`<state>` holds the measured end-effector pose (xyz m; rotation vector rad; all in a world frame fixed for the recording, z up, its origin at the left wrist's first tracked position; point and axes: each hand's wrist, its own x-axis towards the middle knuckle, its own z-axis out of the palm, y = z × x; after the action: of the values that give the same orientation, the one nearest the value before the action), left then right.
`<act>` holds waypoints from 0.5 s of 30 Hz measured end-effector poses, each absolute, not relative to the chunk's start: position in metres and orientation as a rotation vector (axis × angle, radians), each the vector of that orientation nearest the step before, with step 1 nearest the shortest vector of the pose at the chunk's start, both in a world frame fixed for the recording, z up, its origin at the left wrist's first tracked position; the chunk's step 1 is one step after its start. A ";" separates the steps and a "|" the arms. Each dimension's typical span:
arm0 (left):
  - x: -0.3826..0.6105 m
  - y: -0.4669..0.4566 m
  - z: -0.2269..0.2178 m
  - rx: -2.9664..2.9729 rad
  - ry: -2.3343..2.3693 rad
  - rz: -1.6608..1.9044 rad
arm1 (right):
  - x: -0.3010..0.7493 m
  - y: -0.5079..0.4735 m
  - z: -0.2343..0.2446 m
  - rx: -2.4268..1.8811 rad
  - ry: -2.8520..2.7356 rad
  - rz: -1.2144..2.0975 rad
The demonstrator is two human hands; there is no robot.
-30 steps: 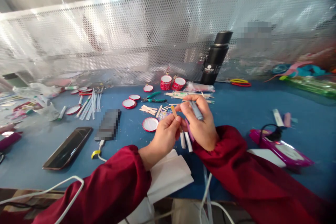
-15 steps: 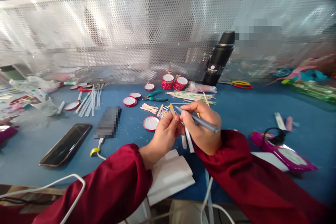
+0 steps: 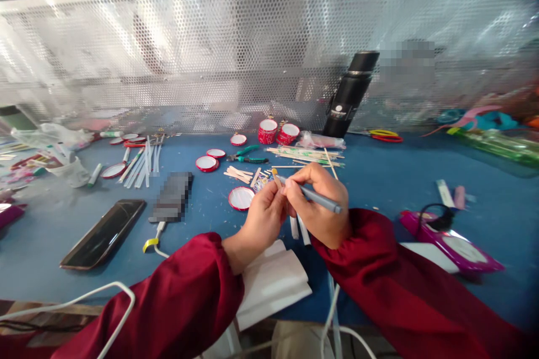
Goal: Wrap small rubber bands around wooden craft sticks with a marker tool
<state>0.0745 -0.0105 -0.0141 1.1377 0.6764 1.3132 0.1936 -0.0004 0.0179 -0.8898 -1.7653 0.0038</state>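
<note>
Blue table (image 3: 396,174): left hand (image 3: 263,213) pinches stick (image 3: 275,174) pointing away, right hand (image 3: 323,220) grips pen (image 3: 324,201) pointing left

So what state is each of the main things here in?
Short, flat wooden stick: pinched in the left hand, one end exposed
Slim grey pen: gripped in the right hand, aimed toward the stick
Tall black cylindrical bottle: capped, standing
Black rectangular smartphone: lying face up, screen dark
Dark rectangular device: white cable plugged in
Teal-handled metal pliers: lying flat, handles apart
White paper: creased
</note>
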 end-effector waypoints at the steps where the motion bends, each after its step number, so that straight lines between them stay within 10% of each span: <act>1: 0.075 -0.011 -0.014 1.125 0.677 1.313 | 0.194 0.000 0.018 -0.885 -1.765 0.000; 15: 0.072 -0.004 -0.027 1.153 0.669 1.343 | 0.198 0.005 0.019 -0.887 -1.715 -0.120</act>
<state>0.0719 -0.0044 -0.0269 1.1527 0.6691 1.3433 0.1977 0.0049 0.0186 -0.8873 -1.7146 -0.1203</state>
